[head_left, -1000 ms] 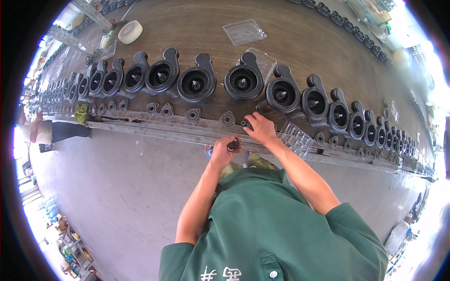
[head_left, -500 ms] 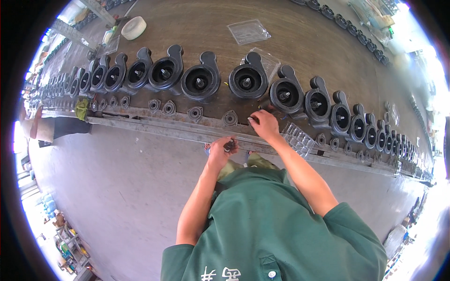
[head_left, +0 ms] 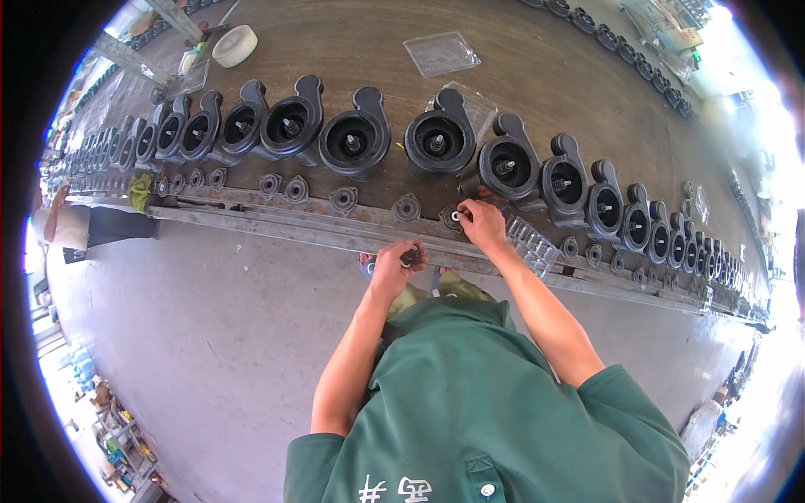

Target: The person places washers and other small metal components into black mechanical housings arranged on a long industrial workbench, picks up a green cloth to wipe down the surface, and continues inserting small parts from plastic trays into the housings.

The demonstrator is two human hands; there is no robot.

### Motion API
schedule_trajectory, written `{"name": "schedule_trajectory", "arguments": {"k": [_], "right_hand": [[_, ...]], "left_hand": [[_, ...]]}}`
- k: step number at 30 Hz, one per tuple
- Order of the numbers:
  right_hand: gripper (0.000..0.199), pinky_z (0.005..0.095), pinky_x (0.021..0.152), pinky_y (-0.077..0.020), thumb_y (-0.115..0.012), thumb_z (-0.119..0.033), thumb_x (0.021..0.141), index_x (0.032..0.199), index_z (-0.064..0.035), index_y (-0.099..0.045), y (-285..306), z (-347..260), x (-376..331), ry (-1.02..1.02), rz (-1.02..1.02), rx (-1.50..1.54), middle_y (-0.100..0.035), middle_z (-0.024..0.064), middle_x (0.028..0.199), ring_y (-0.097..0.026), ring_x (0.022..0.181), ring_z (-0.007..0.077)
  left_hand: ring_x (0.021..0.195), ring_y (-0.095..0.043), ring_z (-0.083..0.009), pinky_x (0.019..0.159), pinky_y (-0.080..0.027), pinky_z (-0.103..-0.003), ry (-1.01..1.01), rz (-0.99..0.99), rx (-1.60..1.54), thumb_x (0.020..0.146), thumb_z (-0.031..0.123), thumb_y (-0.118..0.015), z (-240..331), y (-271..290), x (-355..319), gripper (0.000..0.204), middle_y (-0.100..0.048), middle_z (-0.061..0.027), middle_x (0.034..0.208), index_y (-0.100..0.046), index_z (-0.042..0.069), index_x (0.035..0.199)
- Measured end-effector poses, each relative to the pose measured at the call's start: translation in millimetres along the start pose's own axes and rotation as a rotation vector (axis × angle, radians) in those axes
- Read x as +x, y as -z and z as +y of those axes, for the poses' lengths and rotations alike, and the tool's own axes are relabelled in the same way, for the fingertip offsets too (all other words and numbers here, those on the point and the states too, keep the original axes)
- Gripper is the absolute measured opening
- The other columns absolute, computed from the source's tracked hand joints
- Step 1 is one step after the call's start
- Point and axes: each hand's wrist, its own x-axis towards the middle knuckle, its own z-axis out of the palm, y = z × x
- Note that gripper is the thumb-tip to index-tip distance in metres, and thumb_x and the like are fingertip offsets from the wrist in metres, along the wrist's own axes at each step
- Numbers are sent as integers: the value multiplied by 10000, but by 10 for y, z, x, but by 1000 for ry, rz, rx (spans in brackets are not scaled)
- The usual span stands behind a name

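Note:
My right hand [head_left: 484, 226] reaches over the table's front edge, fingertips pinched at a small dark ring with a pale centre [head_left: 455, 216]. The ring sits at the middle of a grey flanged cover [head_left: 447, 220], which my fingers partly hide. My left hand [head_left: 391, 270] is closed just in front of the edge, around small dark round parts [head_left: 409, 256] whose kind I cannot make out. Another flanged cover [head_left: 407, 207] lies to the left of my right hand. Behind it stands a black round pump-like housing [head_left: 439, 142] with a metal shaft in its open middle.
Similar black housings [head_left: 354, 142] form a long row both ways, with flanged covers [head_left: 343, 199] before them. A clear compartment tray [head_left: 532, 244] lies by my right wrist. Farther back are a clear plastic bag [head_left: 441, 54] and a white tape roll [head_left: 235, 46]. Another person's arm [head_left: 55, 214] is at far left.
My right hand has shifted slightly right, and the flanged cover with the pale-centred ring now shows beside its fingertips. The left hand stays closed in nearly the same place.

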Motion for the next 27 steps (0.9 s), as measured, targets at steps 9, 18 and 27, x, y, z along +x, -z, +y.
{"name": "schedule_trajectory", "arguments": {"k": [9, 18, 27], "right_hand": [[198, 435, 746, -563, -747, -228, 858, 1023, -119, -736, 53, -178, -71, 17, 51, 50, -699, 82, 963, -699, 879, 314], [254, 413, 729, -559, -810, -287, 772, 955, -124, -746, 207, -1005, -219, 269, -332, 200, -682, 55, 936, -691, 878, 293], [210, 358, 692, -542, -763, -224, 853, 915, -28, -722, -254, -940, 58, -49, -164, 401, -730, 120, 867, -714, 761, 235]], "left_hand": [[837, -702, -281, 742, -590, -396, 6, -48, -24, 1048, 213, -502, 98, -53, -64, 338, -711, -158, 994, -635, -64, 1189], [940, -695, -247, 770, -597, -382, -37, -186, -43, 1051, 142, -478, 303, -89, -157, 305, -695, -156, 1124, -625, -91, 1182], [914, -697, -236, 805, -585, -367, 2, -119, 47, 1037, 145, -520, 521, 333, -144, 324, -708, -147, 1062, -607, -75, 1258]]}}
